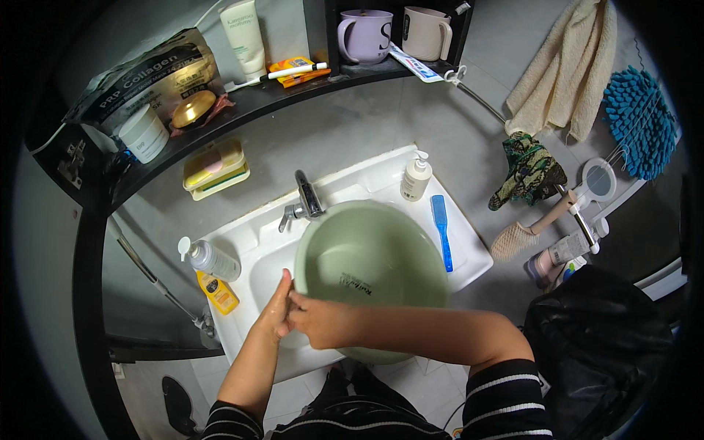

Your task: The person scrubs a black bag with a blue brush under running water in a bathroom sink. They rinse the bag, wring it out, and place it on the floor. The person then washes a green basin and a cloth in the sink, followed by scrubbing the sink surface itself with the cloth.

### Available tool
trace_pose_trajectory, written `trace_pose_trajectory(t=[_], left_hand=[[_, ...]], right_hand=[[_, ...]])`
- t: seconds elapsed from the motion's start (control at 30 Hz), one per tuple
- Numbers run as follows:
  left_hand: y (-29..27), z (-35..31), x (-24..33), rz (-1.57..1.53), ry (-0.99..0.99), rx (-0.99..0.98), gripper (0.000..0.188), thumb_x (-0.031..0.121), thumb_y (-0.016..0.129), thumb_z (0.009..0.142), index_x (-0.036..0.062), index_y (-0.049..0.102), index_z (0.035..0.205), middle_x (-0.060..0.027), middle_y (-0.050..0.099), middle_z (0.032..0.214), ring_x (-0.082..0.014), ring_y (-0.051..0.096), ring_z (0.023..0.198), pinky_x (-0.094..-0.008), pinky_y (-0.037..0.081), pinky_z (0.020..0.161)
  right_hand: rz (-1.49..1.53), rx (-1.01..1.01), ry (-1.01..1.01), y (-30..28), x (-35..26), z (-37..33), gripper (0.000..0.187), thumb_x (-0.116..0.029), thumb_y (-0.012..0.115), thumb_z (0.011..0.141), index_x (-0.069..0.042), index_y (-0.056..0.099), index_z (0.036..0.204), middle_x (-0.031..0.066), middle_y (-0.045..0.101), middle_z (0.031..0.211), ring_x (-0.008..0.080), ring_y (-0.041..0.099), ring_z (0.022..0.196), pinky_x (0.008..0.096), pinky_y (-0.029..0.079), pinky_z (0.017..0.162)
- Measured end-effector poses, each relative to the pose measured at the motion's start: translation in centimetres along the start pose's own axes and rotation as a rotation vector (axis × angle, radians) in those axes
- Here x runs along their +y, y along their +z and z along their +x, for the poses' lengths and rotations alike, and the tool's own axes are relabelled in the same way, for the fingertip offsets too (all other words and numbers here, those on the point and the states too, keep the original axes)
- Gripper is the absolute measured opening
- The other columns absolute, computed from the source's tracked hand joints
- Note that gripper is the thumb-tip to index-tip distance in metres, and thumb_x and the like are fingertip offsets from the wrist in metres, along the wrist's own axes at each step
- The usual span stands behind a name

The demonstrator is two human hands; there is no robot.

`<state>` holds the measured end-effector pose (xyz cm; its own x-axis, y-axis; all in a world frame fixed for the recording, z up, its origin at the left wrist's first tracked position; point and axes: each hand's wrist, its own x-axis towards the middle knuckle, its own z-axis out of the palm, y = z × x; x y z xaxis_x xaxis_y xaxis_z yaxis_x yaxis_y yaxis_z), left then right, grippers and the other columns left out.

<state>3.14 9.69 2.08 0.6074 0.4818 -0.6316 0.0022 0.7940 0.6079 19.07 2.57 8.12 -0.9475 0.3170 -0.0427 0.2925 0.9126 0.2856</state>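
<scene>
One right hand (319, 321) against one left hand (277, 314), beside the green basin (374, 253)

The hands are together at the basin's left edge, nothing visible between them. The left thumb stands apart; the left fingers are mostly hidden, and how firmly the right ones close I cannot tell. The basin rests on the white sink (268, 271), just right of the joined hands. Being round, it offers no long axis. The right hand is nearer, its forearm crossing above the basin's near part; whether it touches the rim is unclear.

Dark lettering marks the basin's floor. Beyond the basin, a pump bottle (416, 180) has small print; left of it, a yellow bottle (218, 292) bears a dark label. High past its far rim, a lilac mug (364, 37) shows a large dark letter, and a foil pouch (147, 88) carries bold printing.
</scene>
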Motion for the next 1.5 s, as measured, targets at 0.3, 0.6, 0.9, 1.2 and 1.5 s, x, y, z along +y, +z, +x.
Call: trace_pose_trajectory(t=[0.3,0.6,0.9,1.2,1.5], left_hand=[[-8.9,2.1,-2.1,0.09,-0.093,0.208,0.032,0.015,0.061,0.073,0.0019,0.057,0.101,-0.0132,0.062,0.094,-0.0255,0.063,0.078,-0.038,0.052,0.058],[-10.6,0.1,-6.6,-0.257,-0.084,0.301,0.036,0.002,0.055,0.065,-0.0043,0.058,0.101,-0.0132,0.065,0.093,-0.027,0.065,0.082,-0.0391,0.055,0.079],[-8.1,3.3,-6.6,-0.142,-0.097,0.237,0.039,0.003,0.057,0.068,-0.0039,0.057,0.106,-0.0125,0.064,0.096,-0.0263,0.064,0.086,-0.0391,0.053,0.081],[-4.6,5.0,-5.5,-0.134,-0.092,0.174,0.033,0.005,0.056,0.07,-0.0032,0.058,0.102,-0.0119,0.064,0.093,-0.024,0.065,0.082,-0.0388,0.054,0.079],[-5.2,5.0,-8.1,-0.115,-0.094,0.173,0.036,0.006,0.056,0.076,-0.0022,0.054,0.111,-0.0119,0.063,0.099,-0.0243,0.065,0.085,-0.0348,0.055,0.075]], right_hand=[[0.0,0.305,0.087,4.7,-2.3,2.5,0.021,-0.029,0.06,0.076,-0.014,0.071,0.087,0.0064,0.062,0.107,0.0293,0.049,0.113,0.0548,0.032,0.103],[0.397,0.322,1.545,3.3,-2.0,-11.4,0.082,-0.035,0.078,0.07,-0.006,0.041,0.137,0.0268,0.044,0.133,0.0406,0.042,0.124,0.0488,0.031,0.106],[1.955,0.643,2.116,6.0,-7.8,-14.9,0.078,-0.041,0.072,0.075,0.005,0.041,0.13,0.021,0.06,0.11,0.0278,0.067,0.078,0.0377,0.057,0.061],[1.85,0.989,2.162,5.1,-7.5,-14.4,0.049,-0.013,0.061,0.078,0.008,0.049,0.12,0.0199,0.063,0.101,0.0292,0.066,0.078,0.0386,0.057,0.057],[1.601,0.79,2.191,0.1,-5.9,-14.0,0.04,-0.004,0.059,0.074,0.007,0.057,0.112,0.0134,0.065,0.09,0.0201,0.063,0.076,0.0297,0.051,0.058]])
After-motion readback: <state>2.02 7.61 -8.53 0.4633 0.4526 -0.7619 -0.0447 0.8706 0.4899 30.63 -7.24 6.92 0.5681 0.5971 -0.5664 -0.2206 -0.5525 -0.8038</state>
